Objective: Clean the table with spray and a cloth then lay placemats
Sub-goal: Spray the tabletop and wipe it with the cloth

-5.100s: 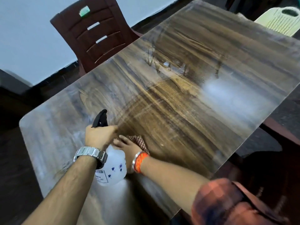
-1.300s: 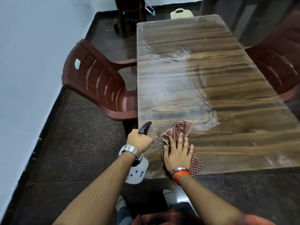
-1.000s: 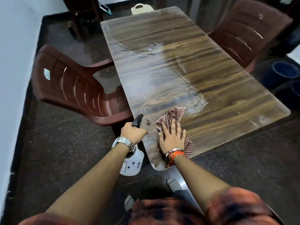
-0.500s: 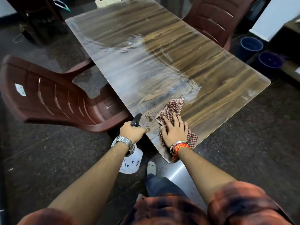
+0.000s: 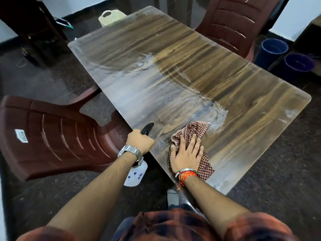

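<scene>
A long wood-grain table (image 5: 199, 70) fills the middle of the view, with wet smears across its near and left parts. My left hand (image 5: 139, 141) grips the black trigger head of a white spray bottle (image 5: 135, 174), held off the table's near left edge. My right hand (image 5: 186, 153) lies flat, fingers spread, pressing a red-and-white checked cloth (image 5: 192, 131) onto the table near its close corner. No placemats are in view.
A maroon plastic chair (image 5: 52, 134) stands at the table's left side, another (image 5: 234, 23) at the far right. Two dark blue buckets (image 5: 272, 49) sit on the floor at right. A pale basket (image 5: 109, 18) rests beyond the far end. Dark speckled floor surrounds everything.
The view has swung to the right around the table's near end. My right hand keeps the cloth pressed at the near corner, shifting slightly. The left hand still holds the bottle.
</scene>
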